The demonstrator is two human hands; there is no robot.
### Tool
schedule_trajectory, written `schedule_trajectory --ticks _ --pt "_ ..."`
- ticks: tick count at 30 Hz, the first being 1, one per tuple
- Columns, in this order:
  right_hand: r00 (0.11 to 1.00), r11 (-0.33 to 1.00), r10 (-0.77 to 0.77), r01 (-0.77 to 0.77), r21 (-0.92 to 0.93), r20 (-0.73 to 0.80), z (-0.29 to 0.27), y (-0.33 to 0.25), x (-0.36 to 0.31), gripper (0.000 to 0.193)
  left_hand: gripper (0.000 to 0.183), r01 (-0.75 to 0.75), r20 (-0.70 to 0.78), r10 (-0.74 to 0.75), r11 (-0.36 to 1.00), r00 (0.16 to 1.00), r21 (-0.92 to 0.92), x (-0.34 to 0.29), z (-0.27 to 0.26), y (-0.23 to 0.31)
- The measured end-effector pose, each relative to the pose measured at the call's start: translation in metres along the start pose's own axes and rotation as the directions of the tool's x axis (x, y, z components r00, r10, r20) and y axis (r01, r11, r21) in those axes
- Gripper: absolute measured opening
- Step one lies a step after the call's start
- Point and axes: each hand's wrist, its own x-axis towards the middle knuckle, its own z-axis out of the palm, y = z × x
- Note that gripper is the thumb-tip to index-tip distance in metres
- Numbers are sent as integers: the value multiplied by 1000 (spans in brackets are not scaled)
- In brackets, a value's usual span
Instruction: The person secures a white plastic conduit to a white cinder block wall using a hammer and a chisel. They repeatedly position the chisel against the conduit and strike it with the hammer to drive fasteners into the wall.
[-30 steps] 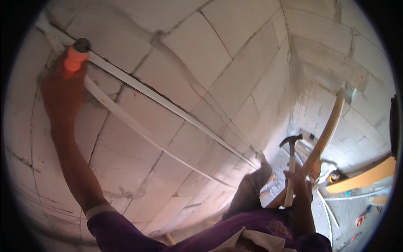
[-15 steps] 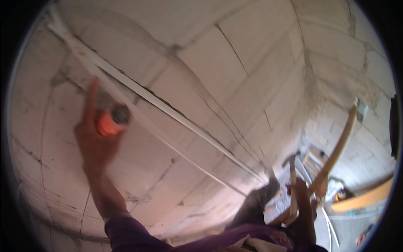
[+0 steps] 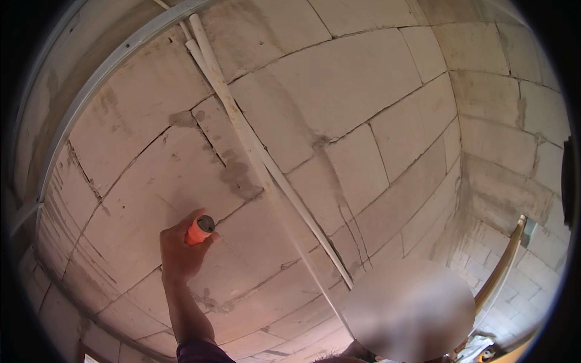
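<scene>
I'm gripping an orange cylinder (image 3: 196, 233) in my left hand (image 3: 181, 255), fingers and thumb wrapping its sides, seemingly to leave its dark end uncovered, and I'm holding it before the block wall (image 3: 348, 75), left of two pale strips (image 3: 243, 131) that are crossing and running slantwise down the blocks. A curved metal rail (image 3: 124, 48) is spanning the upper left, while at far right a wooden pole (image 3: 510, 249) is standing tilted, probably leaning for support; my right hand isn't showing, so I can't tell its state.
</scene>
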Motion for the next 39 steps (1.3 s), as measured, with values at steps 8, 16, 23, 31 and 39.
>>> schedule_trajectory --ticks 8,16,23,31,39 --pt "1000 998 -11 12 55 -19 2 10 -9 27 37 27 -177 -32 999 984 -29 -2 -5 -24" --pt "998 994 -50 54 95 -46 0 11 1 26 37 -30 -192 26 999 981 -22 -3 -4 -27" --pt "977 984 -180 179 -20 -114 -3 -30 50 26 37 -62 -189 45 994 981 -85 -4 0 -32" --pt "939 891 -345 332 310 -15 31 -90 -12 26 41 -45 -100 7 922 995 -385 -4 -19 -37" --pt "897 889 -441 436 138 7 47 -150 -69 38 44 -489 -84 505 762 859 -425 35 -47 61"
